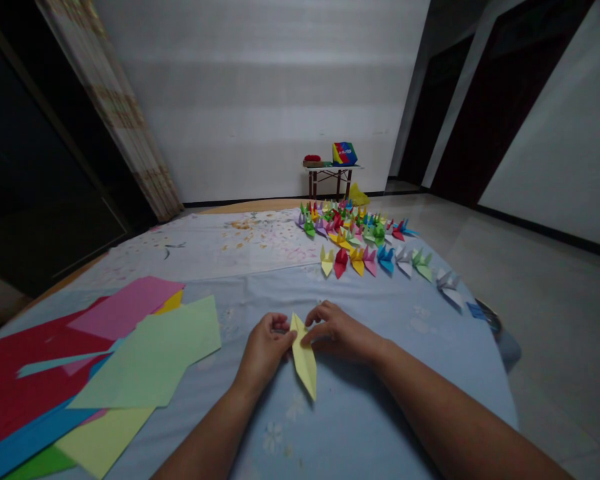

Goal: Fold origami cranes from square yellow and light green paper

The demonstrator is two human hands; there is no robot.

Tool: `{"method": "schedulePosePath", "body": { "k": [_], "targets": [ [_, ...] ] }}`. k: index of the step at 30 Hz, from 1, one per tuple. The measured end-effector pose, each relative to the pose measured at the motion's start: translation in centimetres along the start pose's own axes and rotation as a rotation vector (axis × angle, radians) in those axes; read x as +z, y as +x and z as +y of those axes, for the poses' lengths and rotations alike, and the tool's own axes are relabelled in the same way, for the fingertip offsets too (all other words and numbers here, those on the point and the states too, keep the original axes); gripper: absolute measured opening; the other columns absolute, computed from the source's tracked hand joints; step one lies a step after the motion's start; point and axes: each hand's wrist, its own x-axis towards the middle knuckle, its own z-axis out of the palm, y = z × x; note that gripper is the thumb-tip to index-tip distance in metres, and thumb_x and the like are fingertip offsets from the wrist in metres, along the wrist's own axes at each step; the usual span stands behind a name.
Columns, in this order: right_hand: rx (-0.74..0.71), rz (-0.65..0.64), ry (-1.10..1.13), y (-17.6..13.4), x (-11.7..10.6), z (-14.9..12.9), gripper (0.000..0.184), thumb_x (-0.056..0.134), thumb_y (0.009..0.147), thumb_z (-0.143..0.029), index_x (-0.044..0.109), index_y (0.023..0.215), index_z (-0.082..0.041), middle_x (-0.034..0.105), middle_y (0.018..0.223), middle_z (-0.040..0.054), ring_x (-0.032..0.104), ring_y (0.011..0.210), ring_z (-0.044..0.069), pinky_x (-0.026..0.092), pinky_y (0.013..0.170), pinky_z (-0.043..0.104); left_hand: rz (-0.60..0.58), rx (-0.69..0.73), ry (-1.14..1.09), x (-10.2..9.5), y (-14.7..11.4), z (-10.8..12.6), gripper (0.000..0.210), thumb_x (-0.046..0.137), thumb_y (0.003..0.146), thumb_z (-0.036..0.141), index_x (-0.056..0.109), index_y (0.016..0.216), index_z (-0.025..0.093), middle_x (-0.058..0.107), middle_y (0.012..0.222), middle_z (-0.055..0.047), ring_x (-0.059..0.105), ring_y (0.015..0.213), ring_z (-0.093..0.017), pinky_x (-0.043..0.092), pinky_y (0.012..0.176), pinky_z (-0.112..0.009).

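While the left hand (267, 347) pinches the folded yellow paper (306, 370) near its top, thumb and fingers together on its left edge, the right hand (340, 335) has fingertips on the other edge. I cannot tell if the right thumb and finger squeeze it or only touch it. The paper is long and thin, with a point at each end, and it sits between the two hands, over the blue cloth (460, 373). Its near point sticks out toward the person, with no finger on it. If one hand pulls too hard, the thin paper could tear or a fold could pop open. If the fingers slip, a fold could come out crooked. The cloth looks soft, so pressing there might make a wobbly line. Off to the left, a light green sheet (155, 357) lies on other colored sheets (30, 373); a bump could slide them. Farther out stands a row of paper birds (357, 261), and a long reach could tip some. The white bird (450, 290) is near the cloth's right edge, so a tug could make it fall.
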Motion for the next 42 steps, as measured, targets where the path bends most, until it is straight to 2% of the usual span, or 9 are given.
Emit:
{"method": "schedulePosePath", "body": {
  "k": [3, 6, 8, 11, 15, 22, 27, 35, 42],
  "targets": [
    [-0.031, -0.036, -0.021, 0.1, 0.2, 0.3, 0.017, 0.06, 0.078, -0.028, 0.068, 0.093, -0.031, 0.06, 0.094, 0.0031, 0.048, 0.091, 0.017, 0.037, 0.08, 0.03, 0.001, 0.239, 0.318, -0.5, -0.3, 0.3, 0.027, 0.064, 0.063, 0.023, 0.058, 0.089, 0.017, 0.06, 0.089, -0.003, 0.06, 0.071, -0.015, 0.049, 0.067, -0.029],
    [-0.031, -0.051, -0.013, 0.1, 0.4, 0.6, 0.017, 0.06, 0.078, -0.028, 0.068, 0.093, -0.029, 0.061, 0.092, 0.0033, 0.048, 0.088, 0.017, 0.037, 0.078, 0.029, -0.095, 0.405, 0.527, -1.1, -0.5, 0.7, 0.014, 0.059, 0.069, 0.021, 0.061, 0.082, 0.019, 0.058, 0.086, -0.003, 0.057, 0.081, -0.017, 0.045, 0.076, -0.031],
    [-0.029, -0.05, -0.01, 0.0, 0.5, 0.6, 0.017, 0.06, 0.078, -0.027, 0.068, 0.093, -0.029, 0.061, 0.093, 0.0031, 0.048, 0.088, 0.017, 0.036, 0.078, 0.029, -0.218, 0.447, 0.583, -1.4, -0.7, 1.1, 0.01, 0.054, 0.073, 0.021, 0.063, 0.078, 0.019, 0.059, 0.082, -0.003, 0.056, 0.081, -0.017, 0.044, 0.076, -0.03],
    [-0.044, -0.056, -0.016, -0.1, 0.4, 0.4, 0.018, 0.061, 0.077, -0.027, 0.067, 0.094, -0.029, 0.061, 0.093, 0.0022, 0.049, 0.088, 0.017, 0.035, 0.079, 0.03, -0.388, 0.49, 0.63, -1.9, -1.0, 1.9, 0.014, 0.05, 0.077, 0.022, 0.064, 0.079, 0.02, 0.059, 0.085, -0.003, 0.055, 0.085, -0.017, 0.042, 0.078, -0.029],
    [-0.048, -0.066, -0.024, -0.1, 0.0, 0.1, 0.018, 0.062, 0.076, -0.029, 0.066, 0.093, -0.028, 0.062, 0.092, 0.0016, 0.049, 0.088, 0.017, 0.034, 0.079, 0.03, -0.495, 0.528, 0.671, -2.3, -1.5, 2.7, 0.017, 0.051, 0.075, 0.018, 0.062, 0.086, 0.022, 0.059, 0.093, -0.003, 0.052, 0.093, -0.018, 0.039, 0.084, -0.028],
    [-0.043, -0.078, -0.028, 0.0, 0.1, 0.3, 0.012, 0.062, 0.077, -0.03, 0.067, 0.088, -0.027, 0.063, 0.092, 0.0017, 0.051, 0.089, 0.016, 0.032, 0.078, 0.029, -0.508, 0.551, 0.749, -2.5, -1.9, 2.8, 0.018, 0.055, 0.07, 0.017, 0.058, 0.087, 0.023, 0.055, 0.095, -0.002, 0.049, 0.094, -0.018, 0.039, 0.084, -0.029],
    [-0.039, -0.07, -0.025, 0.0, 0.3, 0.6, 0.011, 0.062, 0.076, -0.031, 0.068, 0.086, -0.028, 0.064, 0.092, 0.0009, 0.052, 0.089, 0.016, 0.031, 0.078, 0.029, -0.523, 0.576, 0.758, -2.6, -2.1, 3.1, 0.014, 0.054, 0.074, 0.02, 0.058, 0.087, 0.023, 0.056, 0.096, -0.002, 0.049, 0.095, -0.018, 0.039, 0.084, -0.029],
    [-0.022, -0.072, 0.008, 0.0, 0.1, 0.4, 0.013, 0.061, 0.078, -0.031, 0.066, 0.087, -0.025, 0.064, 0.092, 0.0022, 0.052, 0.09, 0.016, 0.031, 0.08, 0.03, -0.469, 0.607, 0.74, -2.5, -1.6, 2.2, 0.016, 0.046, 0.081, 0.023, 0.06, 0.087, 0.022, 0.059, 0.091, -0.003, 0.052, 0.091, -0.017, 0.04, 0.082, -0.028],
    [-0.014, -0.067, 0.029, -0.1, 0.3, 0.5, 0.011, 0.059, 0.078, -0.03, 0.065, 0.085, -0.024, 0.062, 0.092, 0.0025, 0.05, 0.09, 0.017, 0.033, 0.081, 0.031, -0.446, 0.596, 0.738, -2.4, -1.9, 2.0, 0.01, 0.055, 0.072, 0.017, 0.059, 0.08, 0.022, 0.058, 0.093, -0.002, 0.051, 0.093, -0.017, 0.04, 0.082, -0.027]
  ]
}}
